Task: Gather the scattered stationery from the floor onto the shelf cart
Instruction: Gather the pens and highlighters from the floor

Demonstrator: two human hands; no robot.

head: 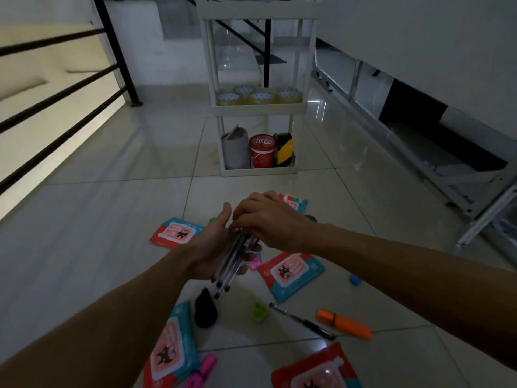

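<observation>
Your left hand lies palm-up and half open, cradling a bundle of pens, while your right hand curls over their upper ends; both hover above the tiled floor in front of the shelf cart. Between you and the cart lie red-and-teal packets, a loose pen, an orange highlighter, pink highlighters and a green sharpener. The cart's middle shelf holds tape rolls; its bottom shelf holds a grey roll, a red tub and black-and-yellow tape.
</observation>
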